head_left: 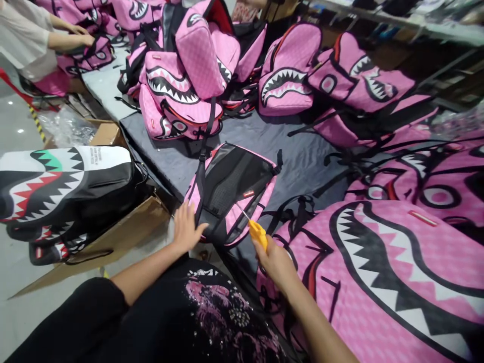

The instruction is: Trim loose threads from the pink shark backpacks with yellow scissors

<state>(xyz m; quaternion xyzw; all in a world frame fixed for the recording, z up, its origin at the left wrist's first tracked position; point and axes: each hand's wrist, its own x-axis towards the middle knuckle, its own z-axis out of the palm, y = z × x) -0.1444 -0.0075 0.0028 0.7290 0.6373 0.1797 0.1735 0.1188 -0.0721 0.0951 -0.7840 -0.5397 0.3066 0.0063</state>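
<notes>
One black-and-pink backpack [223,176] lies on the bench [298,143] straight ahead of the person, black side up, one red label [248,194] showing. Two hands are at it: the left hand [185,227] has its fingers spread wide at the near left edge, and the right hand [274,259] grips one yellow-handled tool [258,234], its thin metal tip toward the backpack (whether it touches, I cannot tell). Farther back are several pink bags [194,55], overlapping too much to count; one big pink bag [359,317] fills the right foreground. At left is one black-and-white bag [108,189].
</notes>
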